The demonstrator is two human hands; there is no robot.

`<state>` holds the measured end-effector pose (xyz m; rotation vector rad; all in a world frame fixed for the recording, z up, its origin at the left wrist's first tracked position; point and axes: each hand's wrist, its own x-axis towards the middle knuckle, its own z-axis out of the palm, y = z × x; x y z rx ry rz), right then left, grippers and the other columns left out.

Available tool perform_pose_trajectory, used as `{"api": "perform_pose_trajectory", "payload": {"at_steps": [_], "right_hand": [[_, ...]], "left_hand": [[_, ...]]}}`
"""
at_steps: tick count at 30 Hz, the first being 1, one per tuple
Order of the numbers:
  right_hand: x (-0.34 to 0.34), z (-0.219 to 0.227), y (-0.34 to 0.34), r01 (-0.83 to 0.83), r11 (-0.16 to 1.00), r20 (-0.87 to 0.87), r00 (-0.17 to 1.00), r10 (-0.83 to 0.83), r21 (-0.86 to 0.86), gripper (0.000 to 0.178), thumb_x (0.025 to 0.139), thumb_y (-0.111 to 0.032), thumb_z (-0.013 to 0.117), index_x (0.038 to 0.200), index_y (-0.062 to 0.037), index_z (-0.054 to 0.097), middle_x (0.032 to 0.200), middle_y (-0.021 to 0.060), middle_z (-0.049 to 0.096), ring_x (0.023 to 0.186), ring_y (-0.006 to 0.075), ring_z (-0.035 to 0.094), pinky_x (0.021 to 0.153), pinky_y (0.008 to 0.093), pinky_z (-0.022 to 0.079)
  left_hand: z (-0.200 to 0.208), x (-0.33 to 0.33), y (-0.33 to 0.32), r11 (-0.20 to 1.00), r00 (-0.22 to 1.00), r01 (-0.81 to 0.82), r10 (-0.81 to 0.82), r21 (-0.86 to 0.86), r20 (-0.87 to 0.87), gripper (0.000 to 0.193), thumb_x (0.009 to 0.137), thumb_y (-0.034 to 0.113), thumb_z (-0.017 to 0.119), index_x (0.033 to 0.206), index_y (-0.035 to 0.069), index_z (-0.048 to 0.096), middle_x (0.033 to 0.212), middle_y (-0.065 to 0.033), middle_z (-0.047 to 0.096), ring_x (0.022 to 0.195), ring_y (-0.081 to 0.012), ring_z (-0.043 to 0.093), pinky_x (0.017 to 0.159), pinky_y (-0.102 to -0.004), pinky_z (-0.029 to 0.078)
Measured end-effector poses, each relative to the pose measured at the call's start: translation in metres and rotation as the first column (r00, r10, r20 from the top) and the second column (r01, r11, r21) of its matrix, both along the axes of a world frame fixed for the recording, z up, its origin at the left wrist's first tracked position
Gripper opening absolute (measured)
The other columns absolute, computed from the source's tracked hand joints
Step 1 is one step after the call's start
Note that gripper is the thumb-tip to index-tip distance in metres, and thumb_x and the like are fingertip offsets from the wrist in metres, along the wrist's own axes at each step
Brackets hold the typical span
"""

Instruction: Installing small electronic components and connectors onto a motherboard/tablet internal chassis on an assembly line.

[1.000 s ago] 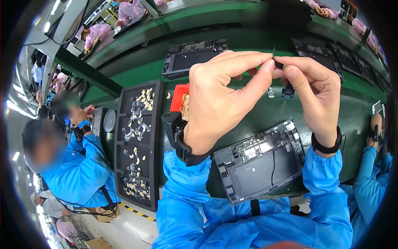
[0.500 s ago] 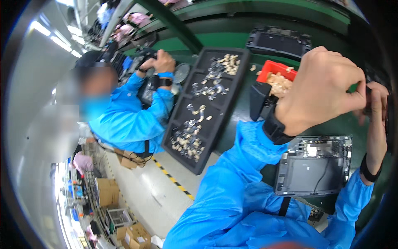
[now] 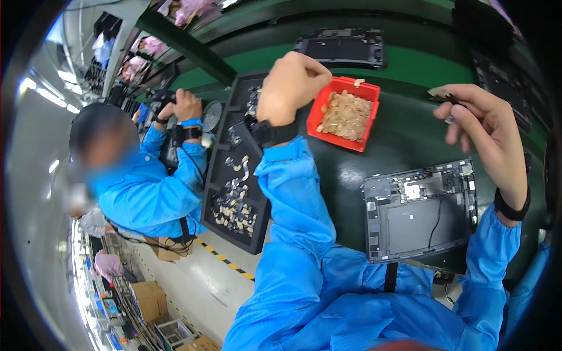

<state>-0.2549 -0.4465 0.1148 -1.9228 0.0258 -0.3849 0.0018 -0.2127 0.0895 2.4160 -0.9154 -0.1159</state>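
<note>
In the head view, the left hand is raised over the far end of a long black tray with compartments, its fingers curled inward near the far left corner of an open red plastic bin; whether it pinches anything is hidden by the back of the hand. The right hand grasps a small dark strip with a pale end between thumb and forefinger, up in the air above the green tabletop, other fingers loosely bent; the tip grip presumably suits so small a part and leaves its pale end uncovered. The bin holds a heap of thin beige pieces, its walls likely keeping them from scattering. The tray's dividers seem meant to part its clusters of small dark-and-cream pieces. An opened flat dark-grey device shell lies face up close to the person's body, probably for easy reach, a thin black cable crossing its interior.
</note>
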Motion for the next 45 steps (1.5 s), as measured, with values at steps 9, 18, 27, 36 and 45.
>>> {"api": "perform_pose_trajectory", "payload": {"at_steps": [9,18,27,36,45], "right_hand": [[0.004,0.006,-0.004,0.137,0.987,0.081,0.986,-0.144,0.082,0.028,0.107,-0.014,0.058,0.128,0.0018,0.067,0.102,0.0136,0.077,0.076,0.0131,0.072,0.054,0.023,0.054],[-0.008,0.017,0.017,0.196,0.973,0.12,0.976,-0.181,-0.122,0.033,0.107,-0.007,0.056,0.135,0.0087,0.061,0.112,0.0163,0.075,0.096,0.0207,0.076,0.073,0.0261,0.055],[-0.025,0.016,-0.022,0.237,0.907,0.223,0.961,-0.166,-0.347,0.035,0.106,-0.008,0.058,0.137,0.0079,0.061,0.116,0.0137,0.075,0.09,0.0169,0.072,0.079,0.0274,0.055],[-0.027,0.013,-0.027,0.289,0.815,0.217,0.954,-0.205,-0.502,0.033,0.107,-0.011,0.06,0.135,0.0042,0.066,0.106,0.0143,0.076,0.09,0.0172,0.072,0.081,0.0282,0.055],[-0.015,0.012,0.002,0.363,0.808,0.248,0.929,-0.275,-0.463,0.036,0.109,-0.017,0.056,0.137,0.0053,0.063,0.098,0.0105,0.074,0.084,0.0149,0.068,0.077,0.0262,0.053]], "left_hand": [[0.047,-0.093,-0.072,0.586,0.701,0.686,-0.371,-0.431,0.61,0.02,0.083,-0.004,0.076,0.103,0.0,0.079,0.096,-0.0109,0.077,0.09,-0.0167,0.072,0.08,-0.0285,0.055],[0.031,-0.106,-0.102,0.406,0.655,0.71,-0.081,-0.576,0.751,0.015,0.078,0.005,0.085,0.093,0.002,0.082,0.086,-0.0119,0.077,0.072,-0.017,0.069,0.064,-0.0284,0.054],[0.008,-0.078,-0.086,0.625,0.823,0.483,-0.086,-0.613,0.561,0.014,0.079,0.005,0.084,0.092,0.001,0.082,0.083,-0.0115,0.076,0.07,-0.0159,0.068,0.063,-0.028,0.053],[0.021,-0.096,-0.046,0.782,0.904,0.343,-0.124,-0.521,0.409,0.013,0.08,0.005,0.083,0.092,0.001,0.082,0.08,-0.011,0.075,0.067,-0.0147,0.067,0.061,-0.0276,0.052],[0.034,-0.1,-0.035,0.892,0.959,0.24,-0.157,-0.382,0.236,0.012,0.08,0.004,0.082,0.092,0.0,0.082,0.077,-0.0106,0.075,0.065,-0.0135,0.066,0.06,-0.0272,0.052]]}}
